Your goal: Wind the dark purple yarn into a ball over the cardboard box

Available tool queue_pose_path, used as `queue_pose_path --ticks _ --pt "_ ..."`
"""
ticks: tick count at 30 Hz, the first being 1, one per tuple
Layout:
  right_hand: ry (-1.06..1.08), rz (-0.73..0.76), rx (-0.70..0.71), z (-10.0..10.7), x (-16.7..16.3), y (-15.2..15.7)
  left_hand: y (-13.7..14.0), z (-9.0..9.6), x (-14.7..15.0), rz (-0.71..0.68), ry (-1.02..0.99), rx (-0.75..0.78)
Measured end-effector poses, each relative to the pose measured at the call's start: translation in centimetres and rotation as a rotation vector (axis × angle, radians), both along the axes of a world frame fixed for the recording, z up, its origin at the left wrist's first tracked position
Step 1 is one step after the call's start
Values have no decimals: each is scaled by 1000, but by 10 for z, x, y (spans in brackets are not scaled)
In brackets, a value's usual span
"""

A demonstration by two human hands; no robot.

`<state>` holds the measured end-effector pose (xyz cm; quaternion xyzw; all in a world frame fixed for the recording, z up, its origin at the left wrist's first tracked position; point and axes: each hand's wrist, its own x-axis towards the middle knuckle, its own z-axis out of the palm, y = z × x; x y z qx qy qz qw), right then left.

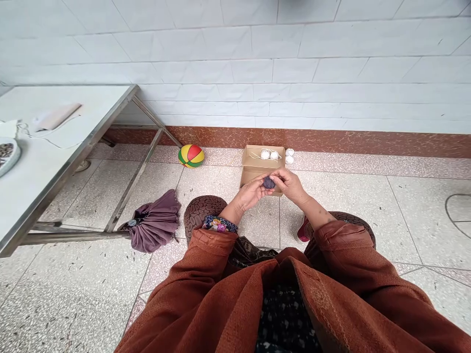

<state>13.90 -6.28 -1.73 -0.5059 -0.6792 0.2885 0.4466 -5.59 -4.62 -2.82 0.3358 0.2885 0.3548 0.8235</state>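
A small dark purple ball of yarn [269,183] sits between my two hands, in front of my knees. My left hand [252,194] supports it from the left, palm up, with the fingers under and around it. From the right, my right hand [289,185] pinches the ball's upper edge between thumb and fingers. Just beyond the hands an open cardboard box [246,156] rests on the floor, partly covered by them. White yarn balls [265,154] with loose strands lie on its far flap. Two more white balls [290,159] are beside the box on the right.
On the left stands a metal-framed table [110,105] with a folded cloth [59,116] and a bowl [9,156]. A folded purple umbrella [156,223] leans by its leg. A colourful ball [191,156] lies near the wall. A cable loop [447,208] is at far right.
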Motion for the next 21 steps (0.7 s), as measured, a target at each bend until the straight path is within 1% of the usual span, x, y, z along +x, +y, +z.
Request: queue_pose_path --ticks 4,7,9,14,17,21 --pt "1 36 24 5 3 3 -1 5 -1 8 15 10" --pt "57 29 9 6 4 5 -3 11 -2 1 10 25" --pt "121 32 -35 5 2 7 -5 16 -2 -13 -10 34" --pt "249 71 -207 -2 -6 8 -9 26 -2 -30 -79 48" --pt "269 65 -239 -4 -7 9 -9 27 -2 -8 -80 49" --pt "223 33 -274 -9 -3 10 -7 25 -3 -1 -86 44"
